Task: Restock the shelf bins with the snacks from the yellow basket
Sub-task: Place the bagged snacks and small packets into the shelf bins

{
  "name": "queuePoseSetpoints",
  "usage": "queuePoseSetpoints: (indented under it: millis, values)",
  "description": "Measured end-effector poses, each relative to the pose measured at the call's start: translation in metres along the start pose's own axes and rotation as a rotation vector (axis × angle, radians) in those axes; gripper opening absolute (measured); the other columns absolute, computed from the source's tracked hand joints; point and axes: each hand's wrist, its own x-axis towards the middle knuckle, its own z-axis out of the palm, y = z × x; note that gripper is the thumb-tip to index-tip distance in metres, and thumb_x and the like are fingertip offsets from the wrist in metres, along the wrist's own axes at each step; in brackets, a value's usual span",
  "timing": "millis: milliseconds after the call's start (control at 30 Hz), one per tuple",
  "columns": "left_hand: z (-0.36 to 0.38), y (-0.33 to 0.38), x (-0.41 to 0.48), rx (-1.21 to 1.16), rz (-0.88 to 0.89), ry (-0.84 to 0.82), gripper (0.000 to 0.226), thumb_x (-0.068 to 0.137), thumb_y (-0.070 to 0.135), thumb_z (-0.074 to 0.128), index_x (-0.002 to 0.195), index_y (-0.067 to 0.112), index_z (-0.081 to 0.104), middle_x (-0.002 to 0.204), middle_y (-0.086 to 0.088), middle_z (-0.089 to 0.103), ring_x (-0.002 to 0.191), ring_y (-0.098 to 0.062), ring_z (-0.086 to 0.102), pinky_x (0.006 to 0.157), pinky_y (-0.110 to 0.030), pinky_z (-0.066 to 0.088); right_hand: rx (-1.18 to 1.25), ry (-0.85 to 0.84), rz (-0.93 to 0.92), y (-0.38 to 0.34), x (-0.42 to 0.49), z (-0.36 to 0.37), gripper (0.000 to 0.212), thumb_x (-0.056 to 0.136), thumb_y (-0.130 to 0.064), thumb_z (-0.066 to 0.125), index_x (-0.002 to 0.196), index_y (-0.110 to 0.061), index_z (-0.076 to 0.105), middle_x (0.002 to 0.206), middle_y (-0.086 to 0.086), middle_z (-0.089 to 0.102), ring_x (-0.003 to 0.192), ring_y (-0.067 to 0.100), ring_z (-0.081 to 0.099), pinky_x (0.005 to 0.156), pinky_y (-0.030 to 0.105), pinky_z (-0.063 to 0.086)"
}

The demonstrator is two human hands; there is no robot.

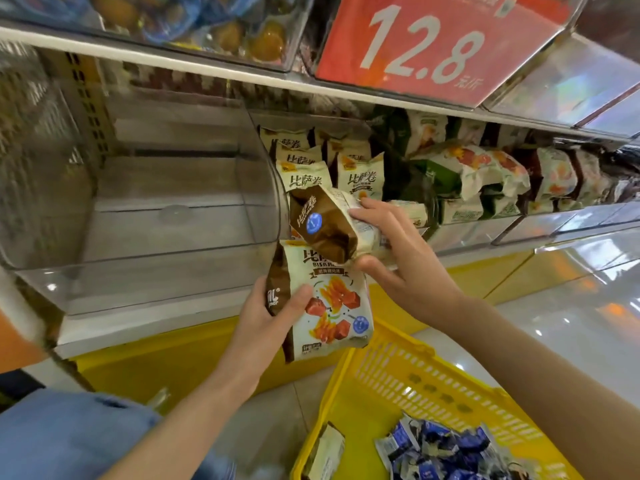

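In the head view, the left hand (266,317) grips an upright cream-and-brown foil snack packet (332,299) above the yellow plastic basket (415,375). The right hand (408,268), its fingers (363,213) curled, holds a second tilted packet (325,226) at the mouth of the clear plastic shelf bin (346,121) of matching packets.

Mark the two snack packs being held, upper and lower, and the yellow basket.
upper snack pack (322,226), head view, on its brown side panel.
lower snack pack (332,299), head view, on its printed front.
yellow basket (433,379), head view, on its slotted far wall.
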Motion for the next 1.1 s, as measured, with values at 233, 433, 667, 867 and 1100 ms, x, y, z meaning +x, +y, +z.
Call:
queuePoseSetpoints:
  millis: [233,433,667,867,1100]
  values:
    - [0.001,0.0,-0.001,0.011,0.048,0.021,0.06,0.051,0.051,0.071,0.105,0.032,0.054,0.094,0.008,0.072,0.083,-0.015,0.071,0.06,-0.028,0.057,0.415,0.066,0.397,-0.022,0.023,-0.003,0.031,0.087,-0.057,0.046,0.102,-0.03,0.05,0.111,-0.01,0.053,0.106,0.009,0.053,0.078,0.024,0.046]
    - [-0.006,-0.001,-0.003,0.105,0.114,0.028,0.047,0.06,0.047,0.069,0.101,0.032,0.053,0.088,0.014,0.07,0.078,-0.009,0.07,0.053,-0.021,0.054,0.714,-0.221,0.753,-0.017,0.027,-0.014,0.104,0.051,-0.06,0.075,0.135,-0.014,0.035,0.123,0.005,0.058,0.109,0.021,0.059,0.095,0.037,0.047]
    - [-0.009,-0.004,-0.001,0.078,0.068,0.034,0.039,0.065,0.042,0.068,0.099,0.031,0.054,0.089,0.004,0.072,0.076,-0.014,0.071,0.054,-0.023,0.055,0.76,0.056,0.576,-0.006,-0.004,-0.011,0.041,0.068,-0.024,0.079,0.105,-0.017,0.061,0.091,-0.002,0.074,0.083,0.011,0.071,0.068,0.024,0.056]
    - [-0.003,-0.009,-0.002,0.094,0.026,0.01,0.056,0.063,0.041,0.068,0.112,0.021,0.05,0.097,-0.003,0.07,0.079,-0.015,0.071,0.058,-0.027,0.057,0.587,0.286,0.386,-0.015,-0.031,-0.004,0.058,0.063,-0.017,0.083,0.108,-0.03,0.048,0.094,-0.015,0.067,0.088,-0.002,0.066,0.063,0.014,0.053]
    - [0.0,-0.008,-0.005,0.058,0.029,0.036,0.04,0.065,0.042,0.066,0.1,0.027,0.052,0.083,0.006,0.073,0.072,-0.011,0.071,0.049,-0.02,0.052,-0.139,0.629,0.131,-0.011,-0.023,-0.031,0.065,0.062,-0.013,0.084,0.117,-0.019,0.048,0.111,0.004,0.047,0.101,0.015,0.047,0.081,0.017,0.041]
